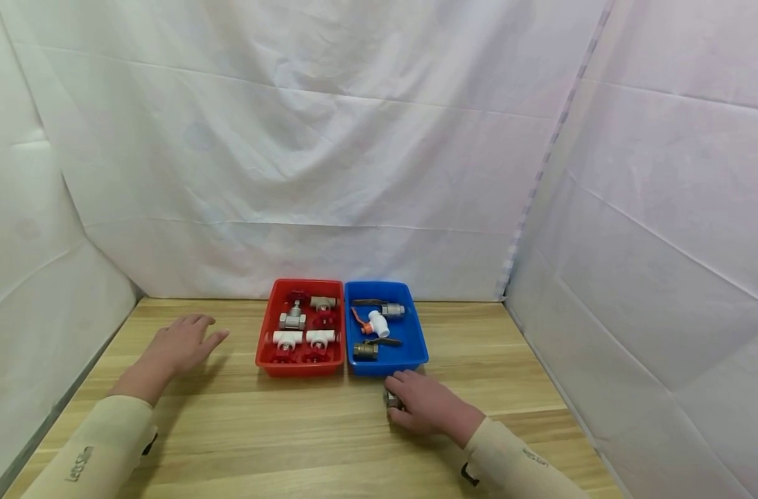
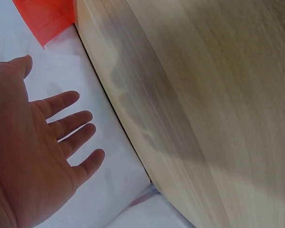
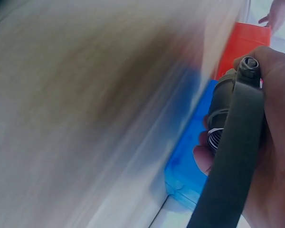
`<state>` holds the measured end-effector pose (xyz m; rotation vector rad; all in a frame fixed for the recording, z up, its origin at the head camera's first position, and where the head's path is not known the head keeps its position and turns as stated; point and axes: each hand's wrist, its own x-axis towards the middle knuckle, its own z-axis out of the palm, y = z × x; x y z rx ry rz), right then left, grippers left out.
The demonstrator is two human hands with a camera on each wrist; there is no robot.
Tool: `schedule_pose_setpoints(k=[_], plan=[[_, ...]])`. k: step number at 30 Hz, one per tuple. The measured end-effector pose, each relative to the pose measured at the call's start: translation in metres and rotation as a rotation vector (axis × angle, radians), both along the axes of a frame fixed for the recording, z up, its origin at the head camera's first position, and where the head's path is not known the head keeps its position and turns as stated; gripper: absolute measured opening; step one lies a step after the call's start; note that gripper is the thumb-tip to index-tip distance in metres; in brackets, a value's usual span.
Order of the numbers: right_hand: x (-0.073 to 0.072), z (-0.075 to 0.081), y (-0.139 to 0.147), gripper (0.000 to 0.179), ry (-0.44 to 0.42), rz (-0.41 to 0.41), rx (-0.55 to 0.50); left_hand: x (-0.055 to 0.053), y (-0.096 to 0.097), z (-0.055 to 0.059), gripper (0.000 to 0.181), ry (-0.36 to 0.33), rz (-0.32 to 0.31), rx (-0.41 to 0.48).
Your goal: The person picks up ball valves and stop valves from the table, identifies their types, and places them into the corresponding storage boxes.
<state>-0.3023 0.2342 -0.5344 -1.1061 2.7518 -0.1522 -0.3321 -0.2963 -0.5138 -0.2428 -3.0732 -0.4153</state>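
In front of the blue tray [image 1: 407, 352], my right hand [image 1: 425, 403] grips a metal ball valve [image 3: 220, 107]. Its long flat lever handle [image 3: 235, 161] shows in the right wrist view, pointing back toward the wrist, and a threaded opening is visible. From the head view, most of that valve is hidden by the fingers. Inside the blue tray lie a silvery lever valve [image 1: 393, 310], a white valve with an orange handle [image 1: 377, 324] and a brass lever valve [image 1: 366, 351]. My left hand [image 1: 181, 344] hovers above the table's left side, fingers spread and holding nothing.
A red tray [image 1: 299, 370] touches or nearly touches the blue tray's left side. Several valves with red handwheels lie in it, including a metal one [image 1: 293, 320] and white ones [image 1: 320, 337]. White cloth [image 1: 329, 173] hangs behind and along both sides of the wooden table [image 1: 273, 436].
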Motion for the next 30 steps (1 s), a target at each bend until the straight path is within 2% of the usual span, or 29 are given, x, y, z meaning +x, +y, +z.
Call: schedule_pose_setpoints(k=[14, 19, 23, 30], plan=[[0.005, 0.03, -0.002, 0.016, -0.073, -0.062, -0.156, 0.002, -0.003, -0.001, 0.079, -0.001, -0.002, 0.012], [0.004, 0.04, -0.003, 0.018, -0.101, -0.104, -0.169, 0.002, -0.005, -0.001, 0.079, -0.001, -0.009, 0.008], [0.002, 0.049, -0.005, 0.021, -0.076, -0.122, -0.173, 0.002, -0.005, 0.0, 0.078, 0.003, -0.009, 0.005], [-0.001, 0.064, -0.009, 0.022, 0.017, -0.117, -0.187, 0.004, -0.005, 0.003, 0.077, 0.003, -0.006, 0.0]])
